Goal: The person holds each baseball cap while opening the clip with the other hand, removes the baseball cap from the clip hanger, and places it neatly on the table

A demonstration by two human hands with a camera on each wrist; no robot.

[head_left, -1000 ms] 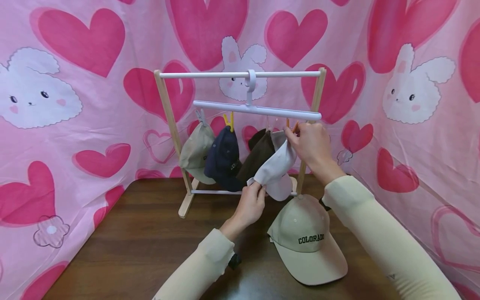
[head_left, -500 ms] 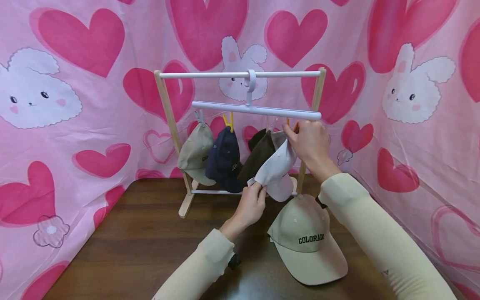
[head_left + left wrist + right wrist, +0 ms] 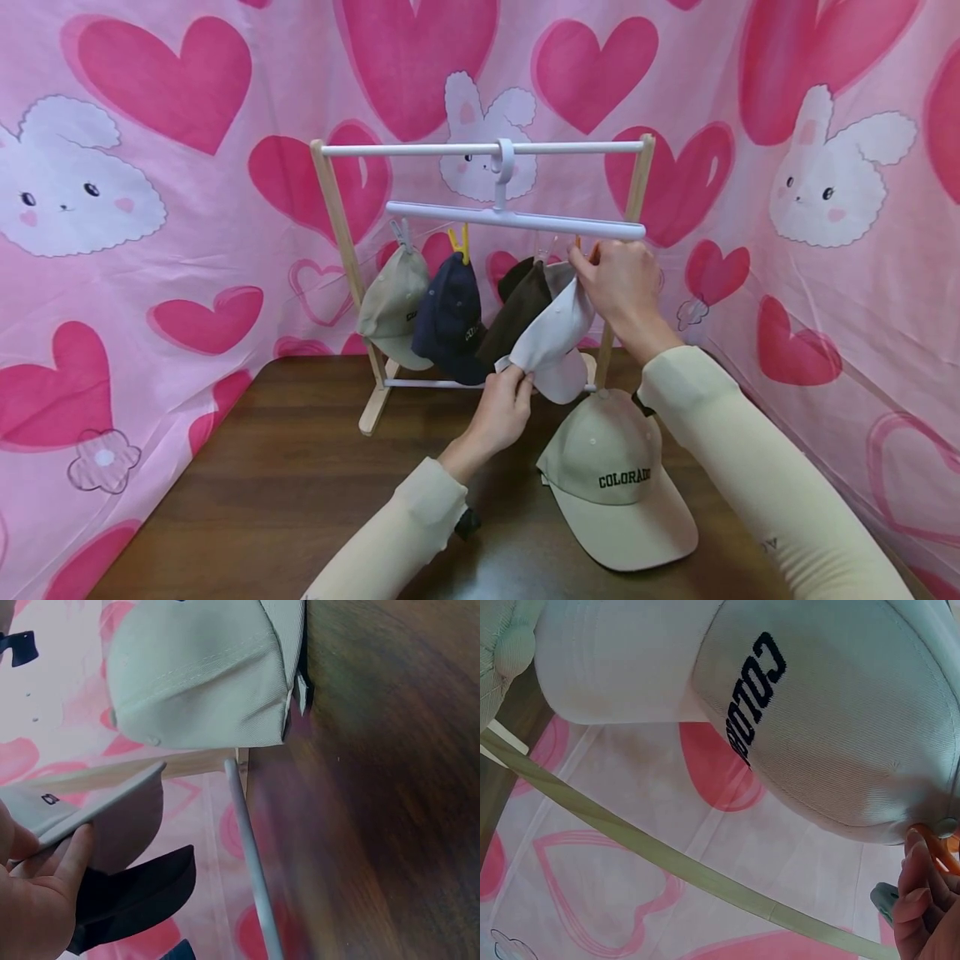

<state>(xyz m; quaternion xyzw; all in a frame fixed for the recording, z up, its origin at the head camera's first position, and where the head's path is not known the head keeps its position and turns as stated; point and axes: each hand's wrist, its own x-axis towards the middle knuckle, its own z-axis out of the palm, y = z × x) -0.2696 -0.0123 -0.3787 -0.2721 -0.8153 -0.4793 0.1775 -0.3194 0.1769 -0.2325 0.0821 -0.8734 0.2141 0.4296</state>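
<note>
White cap (image 3: 552, 327), hands (image 3: 504, 410) at either end, brim downward, long axis slanted

Left sleeve (image 3: 382, 550): pale cream-yellow, long, mostly smooth along the forearm.
Left cuff (image 3: 441, 490): same cloth, broad, slightly flared — loose at the wrist.
Left wrist piece (image 3: 467, 523): small, black, blocky, showing under the cuff.
Right sleeve (image 3: 750, 471): matching cream-yellow, fine gathered creases low down.
Mark (image 3: 769, 546): dark, on the right sleeve — too small to read.
Right cuff (image 3: 684, 379): broad, plain.
Right wrist piece (image 3: 642, 405): black, partly hidden.
Fingers (image 3: 73, 859): bare, left and right.
</note>
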